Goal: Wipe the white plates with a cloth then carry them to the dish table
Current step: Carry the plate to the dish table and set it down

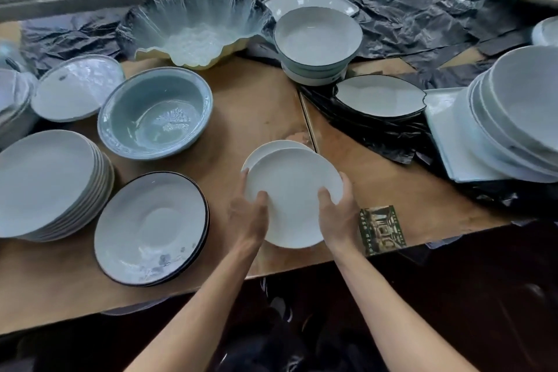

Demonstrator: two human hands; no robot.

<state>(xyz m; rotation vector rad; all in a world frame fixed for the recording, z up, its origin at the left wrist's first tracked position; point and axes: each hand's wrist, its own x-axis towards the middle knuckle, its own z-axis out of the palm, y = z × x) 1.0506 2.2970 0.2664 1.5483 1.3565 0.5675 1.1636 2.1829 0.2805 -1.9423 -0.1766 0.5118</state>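
I hold a small stack of plain white plates [293,190] over the wooden table [259,109], near its front edge. The top plate sits a little off the one below it, whose far rim shows behind. My left hand [249,214] grips the stack's left rim, thumb on top of the upper plate. My right hand [338,211] grips the right rim, thumb likewise on top. No cloth is in view.
A tall stack of white plates [45,181] and black-rimmed dishes [151,229] lie left. A blue-green basin [155,112], a wavy glass bowl [193,27], stacked bowls [317,39], leaf-shaped dishes [380,96] and a right-hand plate pile [519,121] crowd the table. A green card [382,229] lies by my right hand.
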